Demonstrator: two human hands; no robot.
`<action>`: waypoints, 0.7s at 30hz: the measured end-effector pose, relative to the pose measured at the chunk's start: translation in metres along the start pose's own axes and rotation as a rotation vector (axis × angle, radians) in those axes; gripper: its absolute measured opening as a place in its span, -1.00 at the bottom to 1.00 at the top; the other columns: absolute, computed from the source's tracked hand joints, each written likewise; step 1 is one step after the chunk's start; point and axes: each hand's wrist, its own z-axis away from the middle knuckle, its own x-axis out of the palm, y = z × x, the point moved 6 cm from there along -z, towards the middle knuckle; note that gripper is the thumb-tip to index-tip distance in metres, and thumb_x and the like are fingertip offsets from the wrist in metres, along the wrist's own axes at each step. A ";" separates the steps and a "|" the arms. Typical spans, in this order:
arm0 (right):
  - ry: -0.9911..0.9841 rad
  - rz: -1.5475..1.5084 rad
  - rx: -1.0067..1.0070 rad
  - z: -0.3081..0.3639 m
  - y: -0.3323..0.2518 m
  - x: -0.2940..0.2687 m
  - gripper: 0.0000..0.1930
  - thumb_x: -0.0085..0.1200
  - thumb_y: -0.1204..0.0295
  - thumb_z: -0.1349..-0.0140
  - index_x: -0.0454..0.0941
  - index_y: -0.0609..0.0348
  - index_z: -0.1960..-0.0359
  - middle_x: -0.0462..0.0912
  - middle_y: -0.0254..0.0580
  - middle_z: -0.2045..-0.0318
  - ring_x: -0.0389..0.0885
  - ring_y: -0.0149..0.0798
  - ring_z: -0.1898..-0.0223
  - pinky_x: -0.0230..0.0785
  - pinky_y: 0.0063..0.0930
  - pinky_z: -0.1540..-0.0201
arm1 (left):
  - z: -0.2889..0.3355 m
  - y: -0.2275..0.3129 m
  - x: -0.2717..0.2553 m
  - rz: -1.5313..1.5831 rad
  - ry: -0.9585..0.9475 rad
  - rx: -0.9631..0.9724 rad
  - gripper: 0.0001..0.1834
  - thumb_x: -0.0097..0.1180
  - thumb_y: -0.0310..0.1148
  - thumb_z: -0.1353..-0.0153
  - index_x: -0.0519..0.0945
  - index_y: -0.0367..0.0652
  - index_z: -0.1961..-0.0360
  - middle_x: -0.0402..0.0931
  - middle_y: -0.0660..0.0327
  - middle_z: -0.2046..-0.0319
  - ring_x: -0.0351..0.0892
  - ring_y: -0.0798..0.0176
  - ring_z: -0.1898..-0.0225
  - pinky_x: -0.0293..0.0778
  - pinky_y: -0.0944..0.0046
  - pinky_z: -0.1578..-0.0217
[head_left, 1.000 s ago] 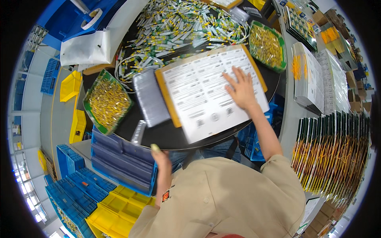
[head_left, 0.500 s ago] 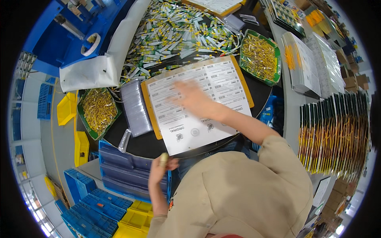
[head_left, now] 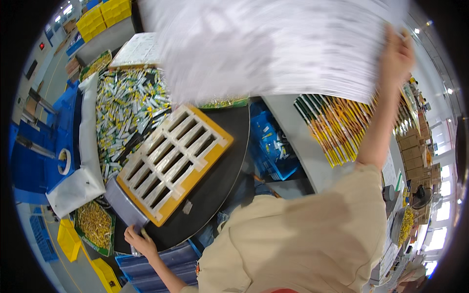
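1. R hand (head_left: 396, 61) raised, fingers closed on sheet (head_left: 283, 49) edge; sheet blurred, to hand's L.
2. L hand (head_left: 140, 242) part-curled by pack (head_left: 119, 202); grip can't tell.
3. Frame (head_left: 176, 165) on counter (head_left: 211, 181), btwn hands, nearer L.

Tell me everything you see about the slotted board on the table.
The board is rectangular, with a yellow-orange border and whitish strips framing rows of long dark slots. Its material is unclear; the border looks smooth. It lies flat on the dark table, slanting across the view. A grey plastic stack sits against its lower-left end, and small tubes lie beyond. The left hand is close by, apparently not touching it.
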 end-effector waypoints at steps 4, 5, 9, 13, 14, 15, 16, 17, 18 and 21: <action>0.242 0.182 0.217 -0.103 0.119 -0.203 -0.42 0.22 0.10 -0.18 0.50 0.28 -0.11 0.64 -0.15 0.11 0.54 -0.42 0.18 0.39 -0.54 0.09 | 0.013 -0.015 0.004 0.081 0.184 0.077 -0.67 0.20 -0.56 -0.09 0.44 -0.30 0.09 0.39 -0.06 0.10 0.39 -0.13 0.07 0.38 0.06 0.09; 0.247 0.563 0.282 -0.130 0.147 -0.251 -0.40 0.19 0.06 -0.19 0.50 0.28 -0.13 0.65 -0.16 0.08 0.56 -0.36 0.10 0.37 -0.50 0.01 | 0.014 -0.014 0.004 0.040 0.204 0.114 -0.68 0.21 -0.58 -0.08 0.45 -0.30 0.12 0.40 -0.05 0.11 0.41 -0.12 0.08 0.40 0.06 0.11; -0.220 0.947 0.667 -0.163 0.307 -0.350 -0.34 0.05 -0.05 -0.19 0.43 0.17 -0.19 0.52 0.00 -0.09 0.34 0.02 -0.17 0.10 -0.09 -0.22 | 0.009 -0.007 0.004 -0.037 0.198 0.171 -0.73 0.21 -0.64 0.00 0.49 -0.30 0.23 0.45 -0.01 0.15 0.44 -0.08 0.10 0.44 0.07 0.13; -0.493 0.775 0.772 -0.121 0.345 -0.356 -0.39 -0.01 -0.01 -0.15 0.54 0.29 -0.03 0.60 0.13 -0.01 0.45 0.09 -0.15 0.20 -0.22 -0.22 | 0.008 0.014 -0.017 -0.069 0.093 0.189 -0.73 0.17 -0.63 0.02 0.47 -0.27 0.23 0.49 0.02 0.15 0.47 -0.09 0.13 0.45 0.06 0.18; -0.496 0.884 0.676 -0.119 0.329 -0.336 -0.42 0.01 0.04 -0.16 0.54 0.28 -0.04 0.59 0.11 0.00 0.47 0.06 -0.12 0.23 -0.23 -0.19 | 0.011 0.021 -0.025 -0.073 0.051 0.158 -0.73 0.17 -0.62 0.00 0.47 -0.26 0.22 0.49 0.02 0.17 0.48 -0.09 0.14 0.45 0.05 0.19; -0.491 1.028 0.533 -0.116 0.301 -0.309 -0.45 0.02 0.08 -0.16 0.53 0.27 -0.04 0.59 0.09 0.01 0.49 0.04 -0.09 0.26 -0.24 -0.17 | 0.013 0.018 -0.032 -0.003 -0.006 -0.056 -0.72 0.15 -0.58 -0.05 0.47 -0.24 0.17 0.51 0.01 0.23 0.50 -0.14 0.20 0.44 0.05 0.18; -0.454 1.124 0.367 -0.107 0.265 -0.275 -0.48 0.03 0.12 -0.16 0.52 0.26 -0.05 0.59 0.08 0.01 0.50 0.01 -0.07 0.29 -0.24 -0.15 | 0.018 0.019 -0.041 0.098 -0.051 -0.236 -0.71 0.14 -0.57 -0.11 0.48 -0.23 0.10 0.53 0.01 0.24 0.56 -0.09 0.20 0.46 0.10 0.15; -0.414 1.116 0.183 -0.090 0.224 -0.230 -0.50 0.05 0.16 -0.17 0.52 0.25 -0.06 0.59 0.06 0.02 0.52 -0.02 -0.04 0.31 -0.25 -0.12 | 0.021 0.034 -0.051 0.292 0.044 -0.226 -0.67 0.11 -0.59 -0.16 0.48 -0.25 0.02 0.55 0.01 0.20 0.58 -0.01 0.16 0.48 0.17 0.11; -0.375 0.981 0.035 -0.067 0.178 -0.181 -0.52 0.06 0.20 -0.17 0.51 0.24 -0.06 0.59 0.05 0.03 0.54 -0.05 -0.01 0.34 -0.26 -0.10 | 0.021 0.048 -0.047 0.492 0.048 -0.314 -0.65 0.08 -0.63 -0.17 0.47 -0.27 -0.01 0.55 0.01 0.16 0.58 0.05 0.10 0.48 0.23 0.08; -0.747 0.184 -0.053 0.081 0.052 0.001 -0.57 0.10 0.32 -0.18 0.49 0.20 -0.08 0.59 0.00 0.05 0.59 -0.13 0.08 0.42 -0.28 -0.03 | -0.001 0.128 -0.029 0.530 -0.029 0.051 -0.74 0.16 -0.65 -0.04 0.61 -0.26 0.19 0.58 0.04 0.20 0.58 -0.01 0.12 0.49 0.20 0.08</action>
